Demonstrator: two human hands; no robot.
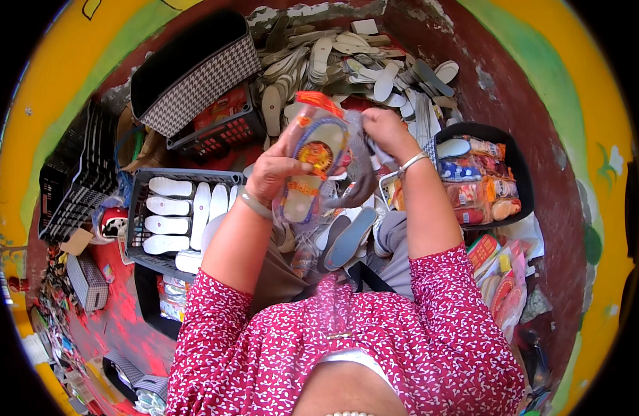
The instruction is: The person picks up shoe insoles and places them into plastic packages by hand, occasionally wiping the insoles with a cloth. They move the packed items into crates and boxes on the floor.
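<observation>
My left hand (269, 170) is closed around a clear plastic bag with an orange top, its thumb across the front. Inside the bag shows an insole (311, 182) with a blue rim and a round orange-and-yellow print. Just right of the bag hangs a dark grey, soft-looking piece (363, 177), curved and blurred. My right hand (391, 132) is closed beside its upper end; the fingertips are smeared, and what they pinch cannot be made out. Below, blue-grey insoles (351, 239) lie between my legs.
A large heap of loose insoles (319, 59) lies ahead. At left stands a grey crate (142, 215) with white insoles; behind it are a houndstooth bin (201, 90) and a dark basket (215, 135). A black-rimmed bin (524, 187) at right holds packaged insoles.
</observation>
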